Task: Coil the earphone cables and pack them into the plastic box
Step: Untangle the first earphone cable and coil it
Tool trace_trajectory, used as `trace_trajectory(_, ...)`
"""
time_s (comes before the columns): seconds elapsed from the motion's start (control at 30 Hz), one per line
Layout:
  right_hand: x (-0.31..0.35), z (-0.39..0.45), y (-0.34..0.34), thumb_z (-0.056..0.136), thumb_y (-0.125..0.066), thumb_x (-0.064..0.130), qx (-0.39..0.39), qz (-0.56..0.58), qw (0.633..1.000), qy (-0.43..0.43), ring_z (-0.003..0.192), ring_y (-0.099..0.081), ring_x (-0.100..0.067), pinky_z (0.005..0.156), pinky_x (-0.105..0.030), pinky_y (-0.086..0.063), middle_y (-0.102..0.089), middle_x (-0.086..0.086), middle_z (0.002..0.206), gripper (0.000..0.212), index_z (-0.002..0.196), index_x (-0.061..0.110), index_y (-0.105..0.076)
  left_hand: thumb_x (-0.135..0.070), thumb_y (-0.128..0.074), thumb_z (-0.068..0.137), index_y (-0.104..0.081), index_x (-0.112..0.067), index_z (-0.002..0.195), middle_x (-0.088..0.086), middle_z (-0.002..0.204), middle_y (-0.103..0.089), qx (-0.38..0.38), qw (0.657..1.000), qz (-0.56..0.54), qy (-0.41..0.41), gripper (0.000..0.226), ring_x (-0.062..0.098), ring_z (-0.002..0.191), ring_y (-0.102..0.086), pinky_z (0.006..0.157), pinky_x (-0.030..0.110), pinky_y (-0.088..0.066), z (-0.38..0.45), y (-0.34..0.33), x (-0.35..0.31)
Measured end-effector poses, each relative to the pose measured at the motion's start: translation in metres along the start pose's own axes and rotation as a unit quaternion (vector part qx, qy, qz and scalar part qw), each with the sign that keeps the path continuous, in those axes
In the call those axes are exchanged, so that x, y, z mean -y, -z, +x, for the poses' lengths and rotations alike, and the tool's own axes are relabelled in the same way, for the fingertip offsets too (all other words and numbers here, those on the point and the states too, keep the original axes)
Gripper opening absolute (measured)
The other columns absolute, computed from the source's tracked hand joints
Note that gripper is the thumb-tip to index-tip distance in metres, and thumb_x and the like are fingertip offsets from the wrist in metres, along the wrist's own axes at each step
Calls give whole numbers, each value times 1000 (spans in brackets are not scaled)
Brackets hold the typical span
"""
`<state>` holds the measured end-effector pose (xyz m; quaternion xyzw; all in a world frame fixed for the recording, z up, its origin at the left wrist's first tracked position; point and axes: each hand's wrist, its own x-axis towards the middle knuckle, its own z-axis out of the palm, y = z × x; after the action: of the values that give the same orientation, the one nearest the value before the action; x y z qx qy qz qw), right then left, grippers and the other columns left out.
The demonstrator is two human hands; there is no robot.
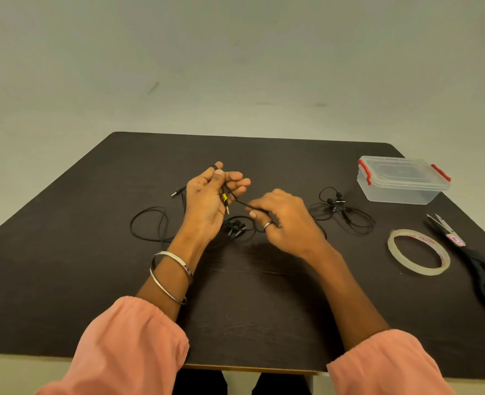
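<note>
Above the dark tabletop (93, 280), the left hand (207, 201) has its fingers curled round a black earphone cable (237, 199), plug hanging down. The right hand (284, 220) pinches the same cable, drawn taut between them. The lidded plastic box (400, 181) sits well right of the hands, with another earphone (339, 212) between.

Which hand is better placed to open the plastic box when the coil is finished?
Probably the right hand: the plastic box stands on its side, lid shut. The left hand holds the cable.
</note>
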<state>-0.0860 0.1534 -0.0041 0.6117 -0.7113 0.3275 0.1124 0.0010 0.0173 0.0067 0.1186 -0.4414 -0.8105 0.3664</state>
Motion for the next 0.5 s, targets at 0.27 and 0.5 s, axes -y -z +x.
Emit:
trace_trajectory(0.27,8,0,12,92,-53,-6,-81,331,927,-157,63,-69,-21,60,-29,-57,-70,-11,82,33,118,11,-62,-7,-38,102,-44,-13,131,3,79,-72,84,961,261,-28,30,18,74,-71,74,35,-58,-5,0,14)
trace_trajectory(0.5,2,0,30,92,-58,3,-183,349,895,-210,42,-53,-15,36,-23,-44,-68,-13,78,23,114,11,-63,-5,-31,103,-48,-5,133,7,66,-56,253,907,337,14,34,6,42,-40,51,22,-45,-15,-9,17)
